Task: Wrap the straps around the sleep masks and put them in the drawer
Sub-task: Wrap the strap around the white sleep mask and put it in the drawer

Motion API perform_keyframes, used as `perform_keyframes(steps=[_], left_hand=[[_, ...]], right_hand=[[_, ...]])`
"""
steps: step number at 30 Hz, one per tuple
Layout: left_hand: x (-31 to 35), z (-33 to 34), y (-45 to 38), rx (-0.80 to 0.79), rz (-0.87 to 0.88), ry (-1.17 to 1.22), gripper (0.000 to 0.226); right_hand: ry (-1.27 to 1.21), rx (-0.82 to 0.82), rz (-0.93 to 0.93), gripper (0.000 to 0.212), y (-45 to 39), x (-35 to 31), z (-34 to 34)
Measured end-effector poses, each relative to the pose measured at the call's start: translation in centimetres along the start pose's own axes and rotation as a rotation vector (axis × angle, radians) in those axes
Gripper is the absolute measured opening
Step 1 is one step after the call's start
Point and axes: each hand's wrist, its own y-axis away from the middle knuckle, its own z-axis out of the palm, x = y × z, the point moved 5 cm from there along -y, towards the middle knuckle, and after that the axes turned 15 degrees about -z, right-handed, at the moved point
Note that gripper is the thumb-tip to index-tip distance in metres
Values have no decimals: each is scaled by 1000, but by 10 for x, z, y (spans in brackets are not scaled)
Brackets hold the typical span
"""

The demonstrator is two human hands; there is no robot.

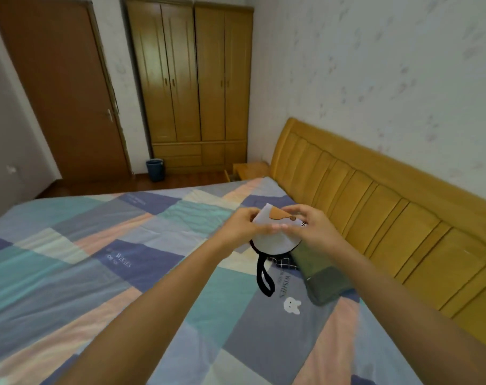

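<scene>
Both hands pinch the folded sleep mask (275, 232) above the bed (125, 259): left hand (242, 226) has thumb and fingers closed on its left edge, right hand (314, 226) grips the right edge with fingertips curled over the top; mask is pale grey with an orange print, held in the air near the headboard (375, 218). Black strap (265, 276) hangs free below in a loop, not yet wound. Risks, as a judgement: fold could spring open if either pinch slackens to reach for the strap; the dangling loop could snag or twist when wound, or slip off the rounded end. Room: wide open quilt to the left, headboard close on the right, green pillow (319, 273) and a dark checked item (285, 263) just under the hands. Nightstand (251, 169) with an open drawer (232, 176) sits at the far bed corner, well apart, past the bed edge; wardrobe (192, 84) beyond
</scene>
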Motion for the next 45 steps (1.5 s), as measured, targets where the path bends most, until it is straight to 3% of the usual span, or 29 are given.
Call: perform_keyframes(steps=[2, 7, 14, 22, 28, 35, 41, 45], left_hand=[[13, -4, 9, -47, -11, -5, 22], [34, -28, 21, 110, 10, 172, 27], [56, -47, 28, 177, 94, 280, 27], [56, -52, 25, 151, 111, 305, 22], [45, -64, 20, 199, 91, 344, 28], [25, -72, 13, 245, 29, 412, 24], [20, -77, 10, 317, 3, 435, 30], [13, -82, 10, 354, -27, 431, 35]], right_hand=[[-48, 53, -29, 40, -3, -18, -5], [-269, 341, 112, 53, 4, -23, -7], [-363, 165, 88, 19, 17, -37, 34], [-396, 167, 70, 11, 1, -40, 44], [-285, 189, -46, 11, 2, -43, 52], [-467, 210, 117, 34, 5, -38, 64], [-263, 115, 76, 22, 8, -40, 75], [-132, 127, 78, 34, 10, -35, 78]])
